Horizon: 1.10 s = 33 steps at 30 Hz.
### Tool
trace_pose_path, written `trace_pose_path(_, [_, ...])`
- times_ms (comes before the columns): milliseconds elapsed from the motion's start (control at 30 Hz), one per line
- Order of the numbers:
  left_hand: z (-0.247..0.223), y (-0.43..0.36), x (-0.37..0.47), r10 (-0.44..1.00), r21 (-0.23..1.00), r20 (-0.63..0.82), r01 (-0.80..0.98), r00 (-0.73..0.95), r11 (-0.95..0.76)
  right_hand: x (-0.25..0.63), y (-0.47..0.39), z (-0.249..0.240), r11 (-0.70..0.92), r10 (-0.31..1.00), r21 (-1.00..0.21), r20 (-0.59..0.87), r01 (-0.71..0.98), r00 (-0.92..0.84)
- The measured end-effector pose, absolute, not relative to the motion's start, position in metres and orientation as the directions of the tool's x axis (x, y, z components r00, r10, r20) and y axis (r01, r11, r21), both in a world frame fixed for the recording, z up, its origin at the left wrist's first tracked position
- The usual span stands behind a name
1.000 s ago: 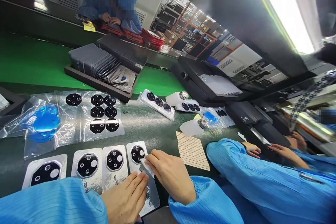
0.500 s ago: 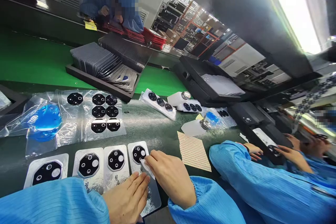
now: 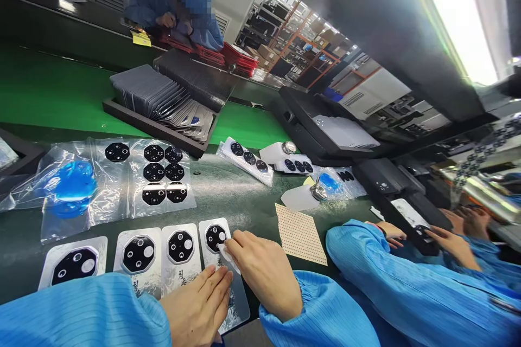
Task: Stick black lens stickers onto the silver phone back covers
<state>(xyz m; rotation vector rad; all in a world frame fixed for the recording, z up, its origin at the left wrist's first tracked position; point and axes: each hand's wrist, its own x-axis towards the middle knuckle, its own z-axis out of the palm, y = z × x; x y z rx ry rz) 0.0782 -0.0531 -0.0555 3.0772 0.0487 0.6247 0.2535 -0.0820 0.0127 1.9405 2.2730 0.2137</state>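
Observation:
Along the near edge of the bench lie several silver panels, each with a black octagonal camera piece at its top. My left hand (image 3: pixel 199 303) rests flat, fingers stretched out, on the rightmost silver panel (image 3: pixel 238 303), partly covering the panel beside it. In my right hand (image 3: pixel 262 271) a small white wiping cloth (image 3: pixel 230 259) is pinched between the fingers. The cloth touches that same panel at the lower right edge of its black camera piece (image 3: pixel 214 237). To the left, my sleeve hides the lower part of the leftmost silver panel (image 3: pixel 51 260).
Behind the panels lie clear film with black octagonal stickers (image 3: pixel 153 172) and a blue blob in plastic (image 3: pixel 73 187). A dotted beige sheet (image 3: pixel 301 234), white bottles (image 3: pixel 301 198) and a rack of dark plates (image 3: pixel 146 89) stand around. A co-worker's arm (image 3: pixel 366 249) is close at right.
My right hand and the cloth have shifted only very slightly at the camera piece; my left hand stays in place. A white sheet now shows at the far upper left.

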Motion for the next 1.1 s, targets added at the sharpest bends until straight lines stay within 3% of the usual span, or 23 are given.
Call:
trace_pose_path(967, [-0.06, -0.053, 0.078, 0.025, 0.016, 0.395, 0.021, 0.919, -1.0, 0.252, -0.079, 0.015, 0.132, 0.99, 0.205, -0.074, 0.97, -0.119])
trace_pose_path(1100, [-0.06, -0.051, 0.078, 0.006, 0.014, 0.398, 0.001, 0.917, -1.0, 0.264, -0.082, 0.028, 0.08, 0.996, 0.136, -0.054, 0.987, -0.073])
